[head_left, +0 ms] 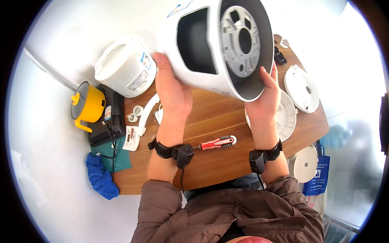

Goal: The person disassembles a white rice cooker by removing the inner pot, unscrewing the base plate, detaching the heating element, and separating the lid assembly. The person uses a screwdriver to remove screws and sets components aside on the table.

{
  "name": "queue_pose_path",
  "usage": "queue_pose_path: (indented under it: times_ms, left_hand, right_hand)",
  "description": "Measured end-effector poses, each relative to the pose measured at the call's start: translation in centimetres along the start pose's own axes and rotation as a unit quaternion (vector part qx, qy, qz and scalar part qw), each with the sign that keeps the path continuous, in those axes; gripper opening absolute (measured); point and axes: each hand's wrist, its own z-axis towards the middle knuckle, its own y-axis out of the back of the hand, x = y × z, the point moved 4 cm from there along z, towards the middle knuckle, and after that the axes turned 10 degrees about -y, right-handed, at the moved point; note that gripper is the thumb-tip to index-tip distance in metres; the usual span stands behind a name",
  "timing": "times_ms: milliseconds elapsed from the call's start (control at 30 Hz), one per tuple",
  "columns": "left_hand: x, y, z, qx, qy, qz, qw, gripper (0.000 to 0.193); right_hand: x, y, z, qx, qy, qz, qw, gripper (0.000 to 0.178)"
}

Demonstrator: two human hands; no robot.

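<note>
Honestly, left grip (173, 88) and right grip (266, 94) clamp the tilted white shell (215, 52) from either side, probably for balance, though the left's partly hidden.

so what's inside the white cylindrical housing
A silver metal plate with cutouts sits inside the white cylindrical housing, ringed by its dark wall; anything behind the plate is mostly covered.

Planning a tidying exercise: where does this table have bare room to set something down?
Bare: wood beyond the screwdriver, left of the slotted disc; and between screwdriver and table's near edge. Crowded: left, with cooker, pot, box, mat; right, around slotted disc and lid.
</note>
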Motion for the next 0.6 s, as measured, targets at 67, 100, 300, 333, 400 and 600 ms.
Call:
queue_pose_path:
  times_ms: [67,100,300,333,400,600]
  left_hand:
    - [-1.0,0.9,0.9,-0.053,-0.001,0.009,0.999,0.064]
    - [-1.1,1.7,1.5,-0.053,0.009,-0.013,0.998,0.063]
    - [-2.6,6.0,4.4,0.047,-0.041,-0.156,0.986,0.055]
    - [-2.9,7.0,4.8,0.077,-0.103,-0.102,0.986,0.053]
    - [-3.1,7.5,4.4,0.086,-0.178,0.014,0.98,0.052]
    - [-2.2,8.0,4.9,0.014,-0.036,-0.097,0.995,0.052]
  right_hand:
    - [-1.0,-1.6,-0.7,0.026,0.013,-0.055,0.998,0.047]
    - [-1.4,-2.4,-1.0,0.033,0.027,-0.09,0.995,0.047]
    - [-2.7,-6.1,-0.3,0.168,0.084,-0.206,0.96,0.052]
    - [-2.7,-7.1,-0.2,0.181,0.07,-0.208,0.959,0.05]
    - [-2.4,-8.2,0.7,0.212,0.051,-0.221,0.951,0.05]
    - [-2.4,-8.6,2.3,0.241,0.007,-0.237,0.941,0.061]
